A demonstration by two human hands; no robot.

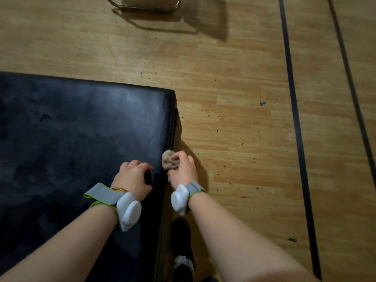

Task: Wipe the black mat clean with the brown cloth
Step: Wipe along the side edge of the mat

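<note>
- My R hand (183,163) grips the brown cloth (169,161), balled up, fingers curled round it, pressed vs the right side edge of the black mat (81,129) near its front-right part.
- Cloth sits at the mat's edge, partly over the wood floor (234,88); most of it bunched in my fist.
- My L hand (133,176) rests on top of the mat just beside that edge, fingers bent, tips on the surface, holding nothing.
- Both wrists carry grey straps w/ green trim & a white sensor pod: L one (130,210), R one (180,199). No readable text or logo on either.
- Gold bangle (119,189) on L wrist, next to the strap.
- Mat: thick, glossy black, smudgy pale patches on top; no label visible.
- Floor: light wood planks, dark specks scattered right of the mat, 2 black lines (295,119) running along the right.
- Metal chair-type frame (142,7) at top, well apart from the mat.
- My black shoe (181,237) on the floor under R forearm.
</note>
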